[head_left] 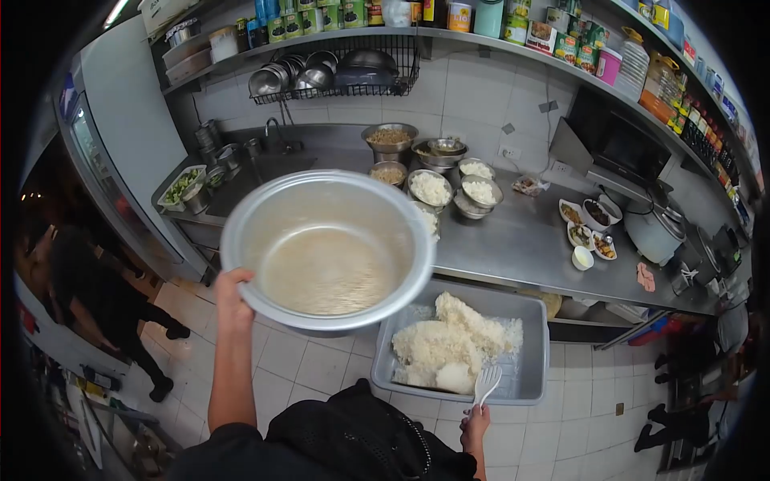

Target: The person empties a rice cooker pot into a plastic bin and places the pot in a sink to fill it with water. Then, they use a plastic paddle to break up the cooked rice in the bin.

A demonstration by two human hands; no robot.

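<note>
My left hand grips the left rim of a large aluminium pot. The pot is tilted, its inside facing me, with a thin whitish film or some wet residue on the bottom. In my right hand is a white serving fork with wide tines, held by its handle. Its tines point up over the near edge of a grey plastic tub. Clumped cooked white rice lies in this tub, heaped toward the left and middle. The pot hangs above and left of the tub and hides part of the counter.
A steel counter runs ahead, with several bowls of rice, a sink and small dishes. Cans line the shelf above. One person walks at left by the fridge; others stand at far right.
</note>
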